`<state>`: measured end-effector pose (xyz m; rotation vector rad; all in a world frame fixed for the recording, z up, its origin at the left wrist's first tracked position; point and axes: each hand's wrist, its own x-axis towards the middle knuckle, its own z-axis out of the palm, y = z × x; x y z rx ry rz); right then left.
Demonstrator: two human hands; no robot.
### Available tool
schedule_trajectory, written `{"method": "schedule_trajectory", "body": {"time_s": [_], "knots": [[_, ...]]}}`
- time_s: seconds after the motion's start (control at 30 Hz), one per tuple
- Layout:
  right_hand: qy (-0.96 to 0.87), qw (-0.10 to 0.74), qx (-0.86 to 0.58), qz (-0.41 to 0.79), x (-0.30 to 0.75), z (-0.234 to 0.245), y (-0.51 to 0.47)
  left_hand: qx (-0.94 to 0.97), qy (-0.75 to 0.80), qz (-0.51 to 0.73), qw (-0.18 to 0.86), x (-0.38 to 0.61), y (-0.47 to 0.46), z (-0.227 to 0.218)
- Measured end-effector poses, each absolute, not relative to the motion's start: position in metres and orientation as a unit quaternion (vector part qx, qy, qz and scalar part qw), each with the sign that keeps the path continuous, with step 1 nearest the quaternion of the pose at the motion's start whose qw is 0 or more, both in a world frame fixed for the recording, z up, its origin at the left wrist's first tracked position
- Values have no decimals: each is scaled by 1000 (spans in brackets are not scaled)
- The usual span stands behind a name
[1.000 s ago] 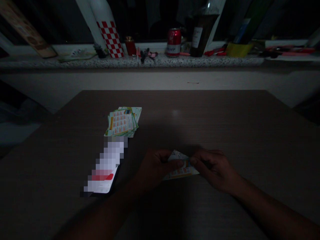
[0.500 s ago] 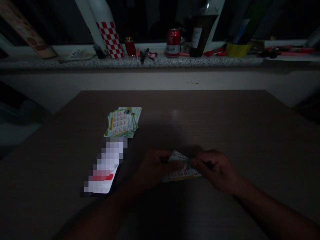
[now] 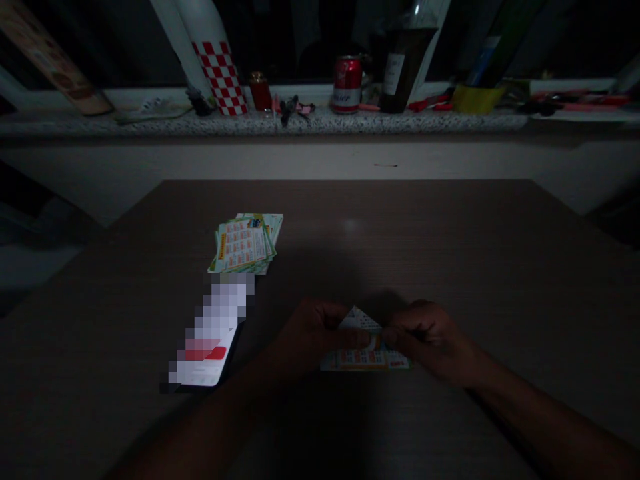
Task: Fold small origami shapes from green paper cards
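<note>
- While both hands meet over the near part of the table (image 3: 450, 240), a printed card (image 3: 367, 360) sits between them, to the right of the phone; whether its lower edge touches the tabletop, I cannot tell.
- The left hand (image 3: 315, 340) has its thumb laid across the front of the card and its fingers bent behind, closed on the left part.
- The right hand (image 3: 433, 343) pinches the card's upper right side between thumb and curled forefinger, with no visible gap; the other fingers are tucked in and partly lost in shadow.
- A pale, pointed part of the card with small print rises between the two thumbs.
- A loose stack of cards (image 3: 243, 247) lies farther back on the left, its edges uneven.
- The phone (image 3: 207, 373) lies lit just in front of the stack, its screen mostly blurred out.
- Behind the table, a red can (image 3: 347, 83) and a checkered bottle (image 3: 223, 80) stand on the windowsill (image 3: 310, 125).
</note>
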<state>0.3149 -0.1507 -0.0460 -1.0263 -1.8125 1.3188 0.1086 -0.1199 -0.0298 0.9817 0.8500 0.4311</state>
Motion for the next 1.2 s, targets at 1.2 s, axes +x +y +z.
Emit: {"method": "schedule_trajectory", "body": {"time_s": [1.2], "knots": [[-738, 372, -458, 328, 315, -41, -147, 493, 428, 242, 717, 107, -117, -34]]}}
